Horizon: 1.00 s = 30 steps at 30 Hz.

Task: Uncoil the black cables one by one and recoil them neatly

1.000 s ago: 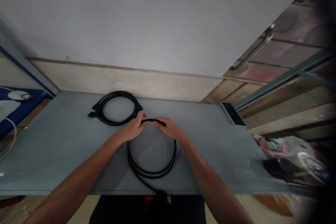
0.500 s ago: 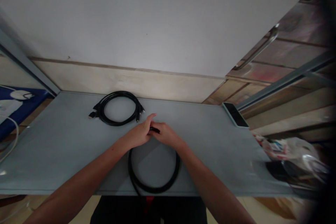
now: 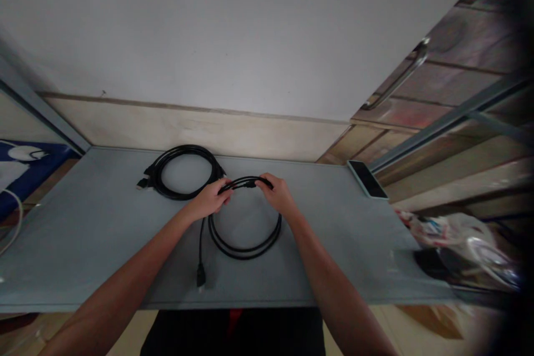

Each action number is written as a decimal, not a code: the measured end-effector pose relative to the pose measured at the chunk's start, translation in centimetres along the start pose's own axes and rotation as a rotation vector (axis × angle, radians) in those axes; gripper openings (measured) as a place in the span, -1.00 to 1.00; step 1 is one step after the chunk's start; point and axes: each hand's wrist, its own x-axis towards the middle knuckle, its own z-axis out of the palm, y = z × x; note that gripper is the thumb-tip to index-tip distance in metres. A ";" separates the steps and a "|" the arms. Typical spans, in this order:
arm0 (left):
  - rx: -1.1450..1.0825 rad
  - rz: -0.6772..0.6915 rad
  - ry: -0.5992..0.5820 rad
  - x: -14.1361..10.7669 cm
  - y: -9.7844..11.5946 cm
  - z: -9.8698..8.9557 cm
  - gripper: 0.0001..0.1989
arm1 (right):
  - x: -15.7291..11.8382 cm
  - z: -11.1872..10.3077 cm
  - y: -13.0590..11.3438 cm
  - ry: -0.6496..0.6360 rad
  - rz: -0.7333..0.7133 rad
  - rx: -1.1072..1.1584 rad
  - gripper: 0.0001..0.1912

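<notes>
A black cable (image 3: 246,256) lies in a loose coil before me, and both hands grip its far side. My left hand (image 3: 212,198) is closed round the strands at the upper left of the loop. At the upper right, my right hand (image 3: 275,192) pinches the same coil, close to a dark connector (image 3: 249,184). One cable end with a black plug (image 3: 201,276) hangs down on the left, toward the table's front edge. Just beyond my left hand rests a second coiled black cable (image 3: 161,192), its plugs sticking out at the left.
The grey table (image 3: 104,233) backs onto a wall. A phone (image 3: 367,179) lies at its far right corner. Beyond the right edge are plastic bags (image 3: 454,231) and a dark object. On the left, a blue surface (image 3: 50,162) holds a white item with a white cord.
My hands have moved apart, from pressed together to either side of the coil's far edge. The coil has shifted away from me, and its plug end now shows at the left.
</notes>
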 end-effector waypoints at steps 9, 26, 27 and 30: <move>0.134 0.116 0.130 -0.1 -0.4 -0.7 -0.71 | -0.2 -0.5 -0.3 -0.034 -0.098 -0.013 -0.80; -0.286 -0.043 0.045 -0.1 0.6 -0.6 -0.47 | 0.1 -0.3 -1.0 -0.276 0.112 0.160 -0.64; -0.381 -0.077 0.049 -0.2 0.7 -0.8 -0.47 | 0.2 -0.5 -0.7 -0.264 0.126 0.165 -0.62; -0.507 -0.160 0.038 -0.3 1.0 -1.5 -0.52 | 0.5 -1.4 -0.1 -0.206 0.148 0.145 -0.63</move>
